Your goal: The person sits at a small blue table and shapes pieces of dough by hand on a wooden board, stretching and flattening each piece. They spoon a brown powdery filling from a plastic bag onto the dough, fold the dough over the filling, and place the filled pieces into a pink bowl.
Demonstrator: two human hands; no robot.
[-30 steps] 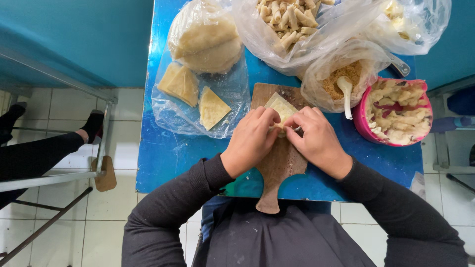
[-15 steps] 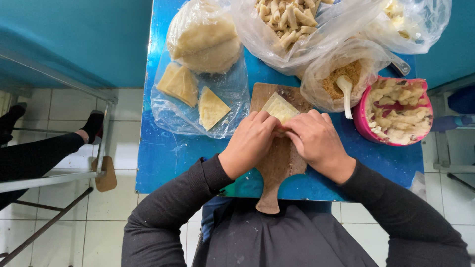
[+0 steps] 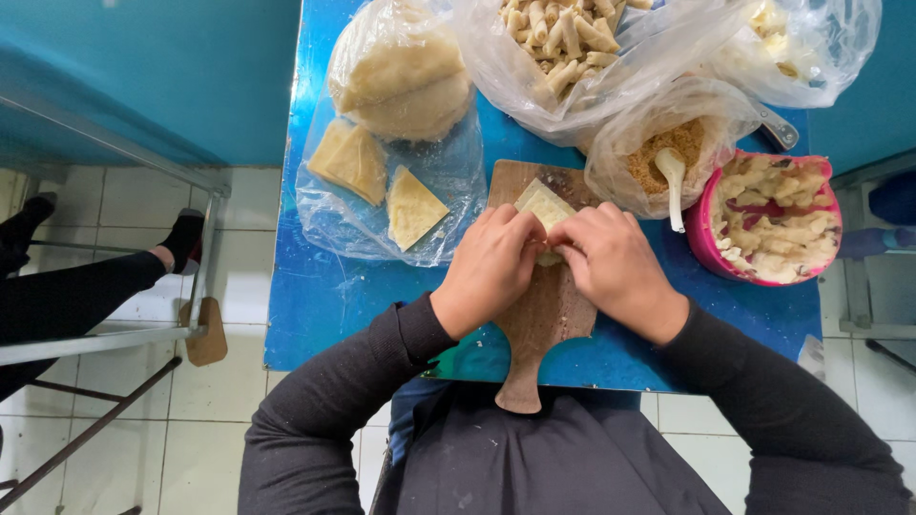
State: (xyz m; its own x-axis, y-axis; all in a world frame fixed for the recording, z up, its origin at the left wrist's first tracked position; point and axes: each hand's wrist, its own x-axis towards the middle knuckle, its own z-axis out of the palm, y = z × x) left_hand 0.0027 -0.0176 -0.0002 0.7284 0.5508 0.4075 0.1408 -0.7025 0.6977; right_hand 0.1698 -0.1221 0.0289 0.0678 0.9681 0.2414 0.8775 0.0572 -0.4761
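Both hands met over the wooden board [image 3: 544, 305] at the near edge of the blue surface [image 3: 324, 296]: left hand [image 3: 491, 270] and right hand [image 3: 613, 264] each pinched the pale dough sheet [image 3: 542, 205] lying on the board. Left of the board lay a clear bag of dough triangles [image 3: 382, 191]; right of it stood a pink bowl [image 3: 711, 257] of rolled pieces.

Single head view, straight down, close above blue table [image 3: 315, 305] edge.
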